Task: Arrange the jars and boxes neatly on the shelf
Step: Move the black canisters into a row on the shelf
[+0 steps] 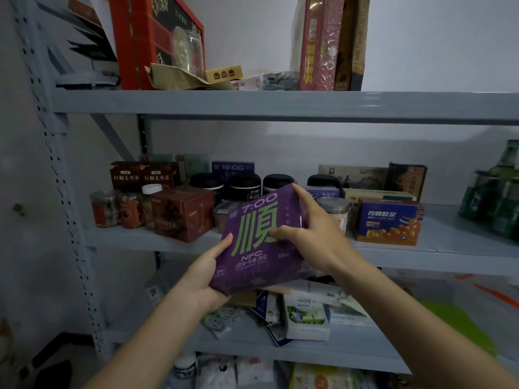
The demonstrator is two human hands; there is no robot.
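Note:
A purple box (pixel 261 242) with a large green character and "7:00" printed on it is held tilted in front of the middle shelf (pixel 449 248). My left hand (pixel 207 273) grips its lower left corner from below. My right hand (pixel 311 231) holds its right side, fingers reaching to the top edge. Behind it on the middle shelf stand several black-lidded jars (pixel 244 186), small clear jars (pixel 105 209) at the left, a dark red box (pixel 182 213) and a blue-and-orange box (pixel 389 221).
The top shelf (pixel 280 103) carries a red box (pixel 151 37), a clear jar (pixel 188 49) and tall upright boxes (pixel 328 43). Green bottles (pixel 494 197) stand at the middle shelf's right end. Loose packets and boxes (pixel 306 315) clutter the lower shelf. A perforated upright (pixel 56 169) rises at the left.

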